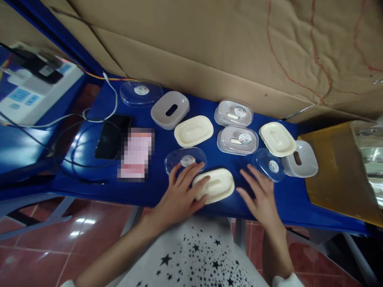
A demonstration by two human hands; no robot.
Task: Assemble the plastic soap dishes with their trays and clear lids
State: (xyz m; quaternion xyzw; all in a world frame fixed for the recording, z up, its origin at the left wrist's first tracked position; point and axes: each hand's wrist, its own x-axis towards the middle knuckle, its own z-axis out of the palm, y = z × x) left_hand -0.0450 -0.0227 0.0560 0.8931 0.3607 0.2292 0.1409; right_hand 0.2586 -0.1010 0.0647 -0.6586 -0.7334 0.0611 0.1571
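My left hand (181,193) lies flat with spread fingers on the blue table (155,187), its fingertips touching a cream oval tray (217,185) near the front edge and reaching a clear lid (185,159) behind it. My right hand (260,193) hovers open just right of that cream tray, fingers pointing toward a small clear lid (267,164). Neither hand holds anything.
Farther back lie two more cream trays (193,130) (277,138), two grey slotted bases (170,109) (301,159), two closed clear boxes (233,113) (237,140) and another clear lid (140,93). A phone (110,135) with cables lies left. A yellow box (338,175) stands right, cardboard behind.
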